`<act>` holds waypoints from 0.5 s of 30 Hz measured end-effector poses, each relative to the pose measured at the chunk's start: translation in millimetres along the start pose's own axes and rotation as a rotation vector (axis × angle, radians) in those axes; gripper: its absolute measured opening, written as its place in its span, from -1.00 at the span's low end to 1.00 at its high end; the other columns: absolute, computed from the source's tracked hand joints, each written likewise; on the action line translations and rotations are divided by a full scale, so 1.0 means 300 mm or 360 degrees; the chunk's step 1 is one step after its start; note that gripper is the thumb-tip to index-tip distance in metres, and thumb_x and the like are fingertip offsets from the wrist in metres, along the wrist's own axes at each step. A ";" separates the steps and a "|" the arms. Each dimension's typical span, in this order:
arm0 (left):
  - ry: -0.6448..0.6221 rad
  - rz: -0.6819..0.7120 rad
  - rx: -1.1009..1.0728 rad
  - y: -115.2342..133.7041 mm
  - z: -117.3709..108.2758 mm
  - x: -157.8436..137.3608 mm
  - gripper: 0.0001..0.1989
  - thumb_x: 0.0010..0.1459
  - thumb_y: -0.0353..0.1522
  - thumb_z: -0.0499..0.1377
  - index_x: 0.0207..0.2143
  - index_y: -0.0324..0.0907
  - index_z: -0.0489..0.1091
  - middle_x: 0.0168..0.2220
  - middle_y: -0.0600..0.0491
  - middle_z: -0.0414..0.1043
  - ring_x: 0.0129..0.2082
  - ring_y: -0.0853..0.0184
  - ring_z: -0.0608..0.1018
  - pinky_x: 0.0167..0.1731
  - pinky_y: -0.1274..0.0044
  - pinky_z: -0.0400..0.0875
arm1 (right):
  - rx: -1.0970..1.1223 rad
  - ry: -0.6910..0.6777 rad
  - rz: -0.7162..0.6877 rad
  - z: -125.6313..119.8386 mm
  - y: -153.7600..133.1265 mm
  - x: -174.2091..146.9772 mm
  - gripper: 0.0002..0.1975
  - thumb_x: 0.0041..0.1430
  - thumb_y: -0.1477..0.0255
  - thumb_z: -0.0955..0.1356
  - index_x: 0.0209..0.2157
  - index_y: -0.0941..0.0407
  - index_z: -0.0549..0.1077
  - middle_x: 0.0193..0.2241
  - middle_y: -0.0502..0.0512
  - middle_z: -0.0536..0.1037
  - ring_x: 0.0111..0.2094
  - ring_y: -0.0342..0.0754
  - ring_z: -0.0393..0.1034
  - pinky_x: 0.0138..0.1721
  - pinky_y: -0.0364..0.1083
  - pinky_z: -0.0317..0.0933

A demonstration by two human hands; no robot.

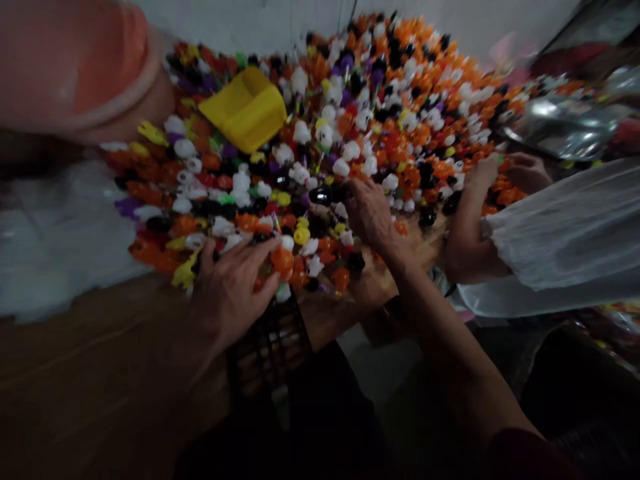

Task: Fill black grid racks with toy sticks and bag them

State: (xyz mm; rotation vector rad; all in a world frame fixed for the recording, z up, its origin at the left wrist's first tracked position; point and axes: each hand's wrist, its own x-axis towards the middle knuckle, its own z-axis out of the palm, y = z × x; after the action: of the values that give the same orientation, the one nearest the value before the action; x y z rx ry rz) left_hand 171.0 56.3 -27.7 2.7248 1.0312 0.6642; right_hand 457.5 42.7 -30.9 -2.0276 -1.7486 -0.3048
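A heap of small plastic toys (240,183) in orange, white, black, yellow and purple covers the table. My left hand (227,287) rests at the near edge of the heap, fingers spread over the toys. An orange pumpkin-like toy (283,262) lies beside its thumb and index finger. My right hand (373,217) reaches into the middle of the heap, with bent fingers closed at the end of a shiny black toy (323,195). Its fingertips are partly hidden. A small yellow toy (301,235) lies between my hands.
A yellow scoop (247,110) lies on the heap. An orange-pink tub (85,73) stands at the upper left, above white plastic sheeting (55,233). At right, a co-worker's hands (525,172) work near a shiny clear bag (560,127). A black crate (270,347) sits below the table edge.
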 end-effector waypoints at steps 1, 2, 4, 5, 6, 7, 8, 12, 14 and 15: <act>-0.0037 -0.0015 -0.0019 0.002 -0.009 0.002 -0.60 0.30 -0.29 0.05 0.17 -0.02 0.36 0.06 -0.04 0.57 0.16 -0.02 0.53 0.30 -0.07 0.11 | 0.0147 0.0065 -0.0011 -0.006 -0.022 -0.068 -0.74 0.34 0.47 0.23 -0.03 0.14 0.46 -0.17 0.20 0.54 -0.08 0.11 0.37 0.02 0.10 0.24; -0.0071 -0.0033 -0.0034 0.002 -0.017 0.005 -0.59 0.30 -0.28 0.06 0.18 -0.02 0.34 0.08 -0.02 0.56 0.17 0.00 0.52 0.32 -0.05 0.07 | 0.0312 0.0112 -0.0008 -0.009 -0.048 -0.142 -0.77 0.35 0.41 0.25 -0.05 0.11 0.47 -0.21 0.16 0.54 -0.13 0.07 0.39 -0.02 0.07 0.27; -0.0156 -0.0079 -0.0050 0.000 -0.029 0.010 -0.58 0.29 -0.27 0.09 0.19 -0.03 0.32 0.05 0.04 0.57 0.13 0.08 0.54 0.37 0.00 0.00 | 0.0664 0.0132 0.0054 -0.004 -0.110 -0.292 -0.79 0.35 0.31 0.29 -0.10 0.09 0.48 -0.28 0.10 0.53 -0.24 0.01 0.40 -0.12 0.02 0.32; -0.0205 -0.0114 -0.0056 0.000 -0.035 0.012 -0.58 0.29 -0.28 0.10 0.18 -0.06 0.32 0.01 0.05 0.58 0.10 0.11 0.56 0.38 0.01 -0.03 | 0.0844 0.0114 0.0116 0.005 -0.146 -0.362 -0.79 0.34 0.28 0.30 -0.14 0.08 0.49 -0.31 0.08 0.53 -0.28 -0.01 0.40 -0.17 0.00 0.33; -0.0244 -0.0152 -0.0059 0.001 -0.040 0.015 -0.59 0.29 -0.28 0.11 0.17 -0.10 0.32 -0.03 0.07 0.58 0.06 0.14 0.57 0.39 0.03 -0.04 | 0.1022 0.0087 0.0184 0.019 -0.184 -0.424 -0.79 0.33 0.26 0.31 -0.18 0.08 0.50 -0.34 0.07 0.53 -0.31 -0.03 0.40 -0.20 -0.02 0.34; -0.0278 -0.0187 -0.0061 0.004 -0.046 0.018 -0.59 0.29 -0.28 0.12 0.17 -0.14 0.31 -0.05 0.07 0.58 0.03 0.17 0.58 0.38 0.04 -0.03 | 0.1191 0.0070 0.0257 0.037 -0.221 -0.475 -0.78 0.32 0.25 0.32 -0.22 0.08 0.51 -0.34 0.06 0.54 -0.31 -0.04 0.40 -0.21 -0.03 0.35; -0.0300 -0.0217 -0.0060 0.008 -0.053 0.020 -0.59 0.30 -0.27 0.12 0.16 -0.17 0.30 -0.07 0.07 0.58 0.00 0.20 0.58 0.38 0.05 -0.03 | 0.1344 0.0068 0.0339 0.058 -0.258 -0.513 -0.78 0.31 0.24 0.32 -0.25 0.08 0.52 -0.33 0.06 0.54 -0.30 -0.04 0.41 -0.21 -0.04 0.35; -0.0368 -0.0277 -0.0057 0.024 -0.075 0.028 -0.55 0.32 -0.25 0.12 0.20 -0.21 0.27 -0.06 0.07 0.58 -0.02 0.22 0.59 0.37 0.07 -0.03 | 0.1780 0.0052 0.0696 0.143 -0.372 -0.552 -0.75 0.22 0.18 0.40 -0.29 0.08 0.53 -0.34 0.03 0.55 -0.28 -0.05 0.43 -0.25 -0.09 0.35; -0.0367 -0.0257 -0.0069 0.024 -0.080 0.030 -0.55 0.33 -0.26 0.12 0.22 -0.19 0.27 -0.06 0.07 0.58 0.01 0.21 0.58 0.37 0.06 -0.03 | 0.1923 0.0019 0.0828 0.168 -0.406 -0.531 -0.73 0.17 0.16 0.43 -0.32 0.09 0.52 -0.39 0.01 0.53 -0.34 -0.07 0.41 -0.33 -0.12 0.32; -0.0367 -0.0235 -0.0075 0.021 -0.080 0.030 -0.54 0.34 -0.25 0.10 0.24 -0.18 0.27 -0.06 0.08 0.59 0.02 0.21 0.58 0.36 0.05 -0.03 | 0.1968 0.0018 0.0860 0.176 -0.417 -0.520 -0.72 0.16 0.15 0.43 -0.33 0.10 0.51 -0.40 0.00 0.52 -0.36 -0.08 0.40 -0.35 -0.13 0.31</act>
State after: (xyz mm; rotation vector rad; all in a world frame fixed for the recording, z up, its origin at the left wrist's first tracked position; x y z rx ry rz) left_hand 169.9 57.1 -1.3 2.5779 1.1290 0.3367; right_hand 301.6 -57.3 -122.8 -1.3861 -0.8549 0.7524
